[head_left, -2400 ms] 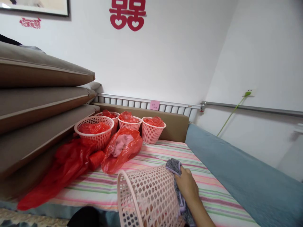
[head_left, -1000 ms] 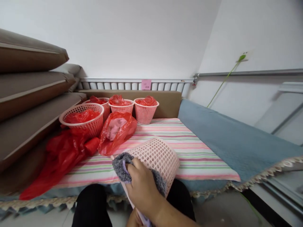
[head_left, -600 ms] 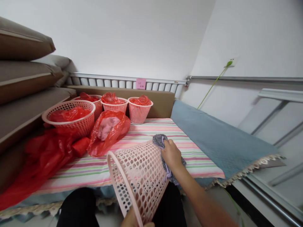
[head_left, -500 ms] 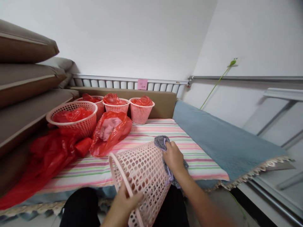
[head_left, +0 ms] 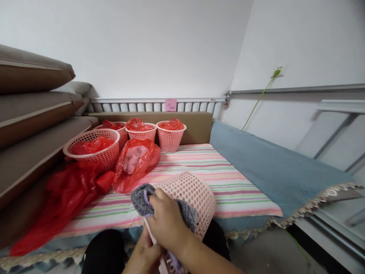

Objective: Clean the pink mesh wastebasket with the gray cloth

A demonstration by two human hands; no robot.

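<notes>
A pink perforated plastic basket [head_left: 194,198] lies tilted over my lap, its bottom facing away from me. My right hand [head_left: 167,222] is closed on a grey and purple cloth [head_left: 142,201] and presses it against the basket's side near the rim. Lower down, my left hand [head_left: 144,255] grips the basket's rim from below. My black trousers [head_left: 99,253] show beneath.
The bed has a striped sheet [head_left: 222,179] and a blue blanket [head_left: 270,167] on the right. At the back stand several pink baskets [head_left: 170,137] lined with red bags; loose red plastic bags [head_left: 135,163] lie left. Brown cushions [head_left: 34,110] are stacked at far left.
My right hand with the cloth has slid from the basket's far end to its near side by the rim. The basket has turned, bottom now pointing away. My left hand dropped lower on the rim.
</notes>
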